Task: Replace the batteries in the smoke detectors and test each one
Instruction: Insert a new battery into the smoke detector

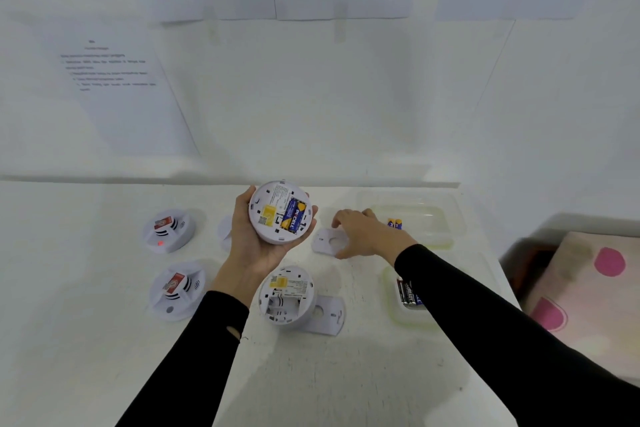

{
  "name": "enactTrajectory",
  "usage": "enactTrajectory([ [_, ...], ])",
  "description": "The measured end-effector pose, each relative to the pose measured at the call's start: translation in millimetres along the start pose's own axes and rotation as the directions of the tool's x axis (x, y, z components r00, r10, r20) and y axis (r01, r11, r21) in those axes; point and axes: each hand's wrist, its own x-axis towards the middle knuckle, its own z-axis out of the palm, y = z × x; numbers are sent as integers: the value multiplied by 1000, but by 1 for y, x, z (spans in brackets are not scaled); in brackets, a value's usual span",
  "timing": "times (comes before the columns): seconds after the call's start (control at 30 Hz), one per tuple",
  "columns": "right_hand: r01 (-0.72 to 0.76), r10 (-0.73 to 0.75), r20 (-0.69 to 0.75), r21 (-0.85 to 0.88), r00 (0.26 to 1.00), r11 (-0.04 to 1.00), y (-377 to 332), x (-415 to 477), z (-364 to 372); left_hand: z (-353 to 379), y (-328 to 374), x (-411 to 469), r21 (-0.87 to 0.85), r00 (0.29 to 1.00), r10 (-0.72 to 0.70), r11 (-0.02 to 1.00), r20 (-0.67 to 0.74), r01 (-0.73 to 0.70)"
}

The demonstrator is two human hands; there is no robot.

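Long black sleeves (485,305), the left cuff (227,324) bearing a slit.

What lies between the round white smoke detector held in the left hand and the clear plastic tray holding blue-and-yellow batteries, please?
In the head view, the right hand lies there, over a flat white mounting plate.

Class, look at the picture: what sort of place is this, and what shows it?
Probably an indoor training or test bench: printed instruction sheets on the wall, smoke detectors laid out on a white table, clear tubs of batteries.
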Motion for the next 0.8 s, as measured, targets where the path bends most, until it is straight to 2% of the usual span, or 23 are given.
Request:
enactTrajectory([
  [0.1, 81, -41, -186, 210, 982, 974, 2, -5, -10, 0, -3, 1, -8, 1000, -8, 1000, 15, 8],
  [0.2, 192, 10, -411, 447, 911, 874, 1, -23, -23, 2, -7, 3, -28, 1000, -21, 999, 21, 22],
  [0.3, 257, 60, -501, 539, 863, 802, -6, -43, -34, 9, -16, 6, -46, 999, -45, 998, 31, 46],
  [0.5, 335, -13, -580, 453, 815, 826, -10, -62, -31, 34, -37, 11, 9, 998, -40, 999, 52, 40],
  [0.67, 298, 23, -618, 411, 786, 862, -2, -67, -25, 45, -47, 11, 57, 993, -62, 997, 103, 56],
  [0.8, 222, 104, -602, 442, 792, 869, -2, -66, -25, 53, -55, 12, 136, 991, -74, 989, 115, 58],
])
